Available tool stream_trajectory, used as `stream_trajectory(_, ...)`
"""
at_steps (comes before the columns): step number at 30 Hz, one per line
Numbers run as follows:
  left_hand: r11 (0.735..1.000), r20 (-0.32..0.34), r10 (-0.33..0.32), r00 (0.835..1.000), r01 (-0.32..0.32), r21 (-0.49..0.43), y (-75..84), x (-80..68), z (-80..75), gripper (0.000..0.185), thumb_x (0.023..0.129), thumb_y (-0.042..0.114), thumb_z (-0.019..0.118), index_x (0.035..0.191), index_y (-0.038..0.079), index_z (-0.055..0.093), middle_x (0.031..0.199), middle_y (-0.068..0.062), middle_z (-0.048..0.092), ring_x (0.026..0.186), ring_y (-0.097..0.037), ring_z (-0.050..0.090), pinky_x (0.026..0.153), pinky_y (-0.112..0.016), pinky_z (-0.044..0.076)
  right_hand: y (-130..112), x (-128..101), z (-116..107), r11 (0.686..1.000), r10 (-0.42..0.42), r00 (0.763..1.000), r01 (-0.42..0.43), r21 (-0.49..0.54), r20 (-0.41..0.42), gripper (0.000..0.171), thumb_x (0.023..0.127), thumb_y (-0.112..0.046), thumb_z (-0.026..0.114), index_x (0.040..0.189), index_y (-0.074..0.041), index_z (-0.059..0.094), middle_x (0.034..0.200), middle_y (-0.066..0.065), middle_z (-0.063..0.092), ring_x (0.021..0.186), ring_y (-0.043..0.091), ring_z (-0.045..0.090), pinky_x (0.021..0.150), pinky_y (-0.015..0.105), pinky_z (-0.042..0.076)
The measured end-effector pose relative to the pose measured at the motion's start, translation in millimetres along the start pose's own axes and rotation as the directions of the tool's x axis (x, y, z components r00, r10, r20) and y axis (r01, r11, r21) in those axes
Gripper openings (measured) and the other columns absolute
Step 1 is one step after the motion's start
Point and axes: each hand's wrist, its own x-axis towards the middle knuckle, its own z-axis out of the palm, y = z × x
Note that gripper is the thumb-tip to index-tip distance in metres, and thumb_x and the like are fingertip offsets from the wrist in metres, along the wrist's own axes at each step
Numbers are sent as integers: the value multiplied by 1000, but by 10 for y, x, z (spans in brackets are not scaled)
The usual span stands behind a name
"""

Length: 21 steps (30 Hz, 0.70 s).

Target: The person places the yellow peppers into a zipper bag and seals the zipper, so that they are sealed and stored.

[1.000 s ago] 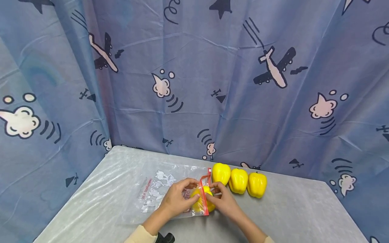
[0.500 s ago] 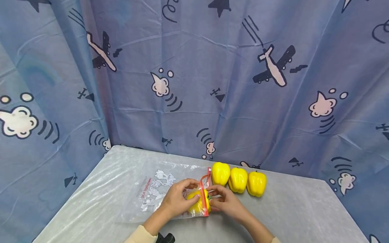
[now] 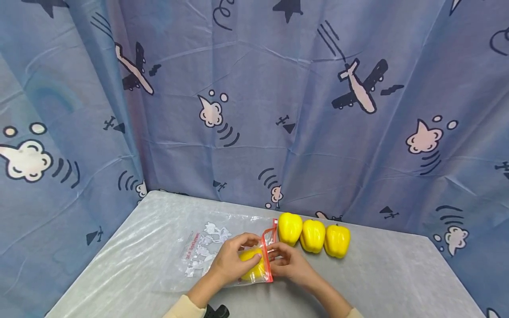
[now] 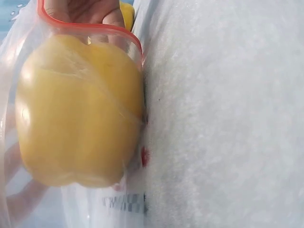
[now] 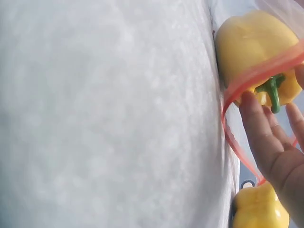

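Observation:
A clear zip bag point(image 3: 210, 221) with a red-edged mouth lies flat, its opening toward the right. Inside it, just behind the mouth, is a yellow bell pepper point(image 4: 78, 114); its green stem point(image 5: 273, 92) points out toward the opening. My left hand point(image 3: 232, 260) holds the bag near the mouth, the thumb over the pepper and the fingers at the far edge. Extended fingers of my right hand point(image 3: 290, 264) reach into the mouth and touch the pepper's stem end. Part of the pepper is hidden by the left hand in the head view.
Three more yellow bell peppers stand in a row behind the right hand: a left one point(image 3: 290, 229), a middle one point(image 3: 313, 236) and a right one point(image 3: 337, 241). They rest on a pale cloth-covered table point(image 3: 389, 274). A patterned blue curtain point(image 3: 246, 110) hangs behind it.
The pepper has slid left, from partly outside the mouth to inside the bag. My right hand followed it leftward, its fingers now at the opening. The left hand stays in place.

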Motion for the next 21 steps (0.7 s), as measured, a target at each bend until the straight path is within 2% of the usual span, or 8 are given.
stream_trajectory(7, 1000, -1, -12, 1000, 12, -10, -2, 0, -13, 30, 74, 27, 66, 102, 23, 58, 94, 6, 65, 86, -15, 61, 73, -31, 50, 20, 24, 31, 999, 27, 999, -27, 20, 26, 44, 80, -7, 60, 121, -3, 46, 108, 21, 51, 89, 21, 58, 71, 28, 52)
stream_trajectory(11, 1000, -7, -19, 1000, 19, -6, 0, -5, -19, 30, 74, 27, 67, 102, 23, 58, 94, 7, 65, 86, -13, 61, 73, -31, 50, -43, 11, 52, 998, 40, 997, -43, 50, 61, 41, 82, -8, 57, 121, -2, 46, 113, 26, 48, 88, 20, 57, 72, 30, 52)
stream_trajectory(15, 1000, -8, -25, 1000, 25, -6, 1, -10, -23, 30, 74, 27, 67, 102, 23, 58, 94, 8, 64, 86, -10, 60, 73, -30, 50, -123, -22, 65, 998, 35, 998, -37, 42, 50, 39, 83, -10, 57, 120, -1, 47, 112, 28, 48, 86, 21, 58, 72, 34, 53)
stream_trajectory(18, 1000, -7, -24, 1000, 24, -6, 5, -11, -25, 30, 74, 26, 67, 102, 24, 58, 94, 8, 64, 86, -10, 60, 73, -30, 50, -168, -54, 51, 1000, -1, 1000, 1, -13, 9, 36, 83, -9, 56, 117, -2, 49, 111, 25, 51, 84, 25, 59, 69, 40, 53)
stream_trajectory(21, 1000, -6, -23, 1000, 23, -3, 7, -5, -27, 30, 74, 27, 67, 103, 24, 58, 94, 8, 64, 86, -9, 60, 73, -30, 50, -259, -102, 34, 989, -66, 996, 58, -139, -53, 31, 82, -6, 56, 113, -4, 53, 108, 19, 56, 82, 29, 59, 66, 40, 53)
